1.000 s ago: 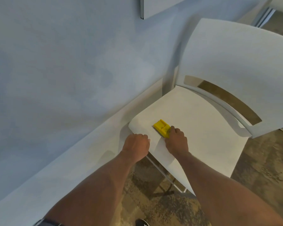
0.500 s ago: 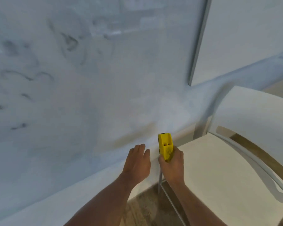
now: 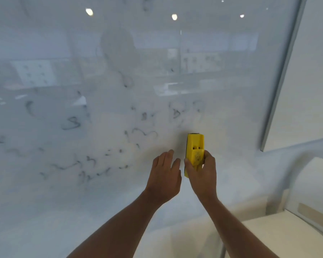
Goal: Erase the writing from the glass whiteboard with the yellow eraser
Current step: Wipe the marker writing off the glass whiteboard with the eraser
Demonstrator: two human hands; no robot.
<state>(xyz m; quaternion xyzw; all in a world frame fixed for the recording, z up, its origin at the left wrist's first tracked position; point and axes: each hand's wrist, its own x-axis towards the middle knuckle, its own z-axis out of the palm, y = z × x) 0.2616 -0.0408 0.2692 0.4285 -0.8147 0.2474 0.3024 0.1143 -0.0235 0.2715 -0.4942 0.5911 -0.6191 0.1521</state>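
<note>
The glass whiteboard [image 3: 119,53] fills most of the view. Smeared dark writing [image 3: 138,135] is scattered across its middle and lower left. My right hand [image 3: 203,175] grips the lower half of the yellow eraser [image 3: 194,146], held upright in front of the board's lower middle, just right of the writing. Whether its dark pad touches the glass I cannot tell. My left hand [image 3: 166,175] is raised beside it on the left, fingers apart, holding nothing.
The board's metal edge [image 3: 280,86] runs down the right side, with plain wall beyond it. A white chair [image 3: 287,235] stands at the lower right, close to the wall. Ceiling lights reflect in the top of the glass.
My right hand lifted the eraser off the chair seat and raised it up in front of the board. My left hand opened and rose alongside. My view tilted up from the chair.
</note>
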